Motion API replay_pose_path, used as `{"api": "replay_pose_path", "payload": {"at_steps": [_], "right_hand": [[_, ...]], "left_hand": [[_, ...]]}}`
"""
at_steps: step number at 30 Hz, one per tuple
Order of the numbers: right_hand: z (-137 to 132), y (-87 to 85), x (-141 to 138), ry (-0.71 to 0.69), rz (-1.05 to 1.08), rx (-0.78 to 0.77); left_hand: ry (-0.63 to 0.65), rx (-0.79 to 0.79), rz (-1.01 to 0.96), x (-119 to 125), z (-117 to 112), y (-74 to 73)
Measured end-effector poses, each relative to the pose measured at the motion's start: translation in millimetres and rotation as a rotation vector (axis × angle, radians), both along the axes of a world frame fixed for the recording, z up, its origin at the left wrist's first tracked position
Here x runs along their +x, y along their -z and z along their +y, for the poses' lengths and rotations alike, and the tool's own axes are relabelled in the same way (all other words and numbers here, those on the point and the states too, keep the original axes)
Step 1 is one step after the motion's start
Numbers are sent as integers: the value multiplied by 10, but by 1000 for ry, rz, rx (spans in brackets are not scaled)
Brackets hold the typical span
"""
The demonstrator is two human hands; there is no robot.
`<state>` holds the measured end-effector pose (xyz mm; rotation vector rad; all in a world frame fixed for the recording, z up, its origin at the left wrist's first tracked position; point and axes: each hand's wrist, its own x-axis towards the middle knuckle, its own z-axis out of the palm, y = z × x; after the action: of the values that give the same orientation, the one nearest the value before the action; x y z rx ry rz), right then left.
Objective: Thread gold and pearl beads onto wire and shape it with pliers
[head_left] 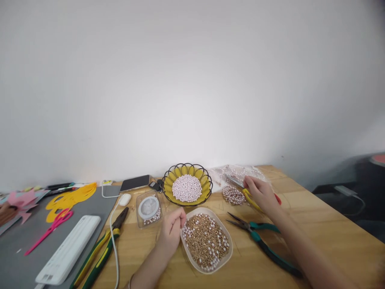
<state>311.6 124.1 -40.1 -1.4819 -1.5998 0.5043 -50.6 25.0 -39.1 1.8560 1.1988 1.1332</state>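
Observation:
My right hand [261,193] is closed at a pair of scissors [252,200] with yellow and red handles, whose metal blades point left towards the wall; it partly hides the handles. Under the blades lies a coil of pinkish beads on a string [233,195]. My left hand [172,232] has its fingers pressed together at the left rim of a cream plastic tray [231,249]; anything between its fingertips is too small to make out. Gold beads [200,237] and pearly white ones fill the tray. Needle-nose pliers [255,236] with teal handles rest below my right hand, jaws apart.
Behind the tray stands a black-rimmed yellow basket [207,192] of pale pink beads, beside a clear bag [222,172]. Leftward are a boxed spool [148,207], a phone [135,183], yellow-green pliers [102,251], a white power strip [69,249] and pink scissors [49,230].

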Motion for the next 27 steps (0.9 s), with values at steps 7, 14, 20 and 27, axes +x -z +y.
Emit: {"api": "replay_pose_path", "payload": {"at_steps": [7,14,20,27], "right_hand": [[-14,28,-30,-43,-55,-63],[22,82,10,-30,-74,-102],[38,126,52,-26,-81,-104],[-1,80,4,-70,-95,-63]], "left_hand": [[-12,84,29,102,-9,-100],[-136,268,26,241,-28,-294],[-225,376,73,213,22,-269],[-317,330,290,95,60,-251]]}}
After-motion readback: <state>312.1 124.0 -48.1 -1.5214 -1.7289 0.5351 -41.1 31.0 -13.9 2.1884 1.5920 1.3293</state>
